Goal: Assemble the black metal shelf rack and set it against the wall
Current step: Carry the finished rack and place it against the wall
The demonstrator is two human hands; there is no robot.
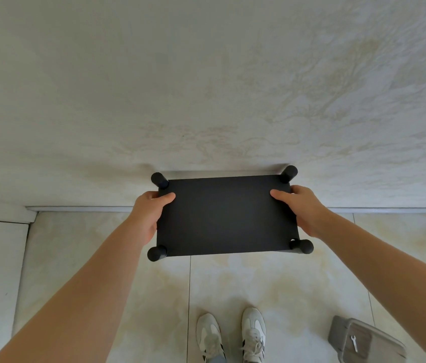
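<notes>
The black metal shelf rack (pixel 226 216) is seen from above: a flat rectangular top panel with a round black post cap at each corner. Its far edge lies close to the pale marbled wall (pixel 206 87). My left hand (pixel 151 214) grips the panel's left edge, thumb on top and fingers under. My right hand (pixel 302 209) grips the right edge the same way. The lower part of the rack is hidden beneath the top panel.
Pale tiled floor (pixel 245 281) runs up to a skirting strip (pixel 88 208) at the wall. My two white shoes (pixel 232 336) stand just behind the rack. A grey bag (pixel 363 341) with a small wrench (pixel 354 343) on it lies at the lower right.
</notes>
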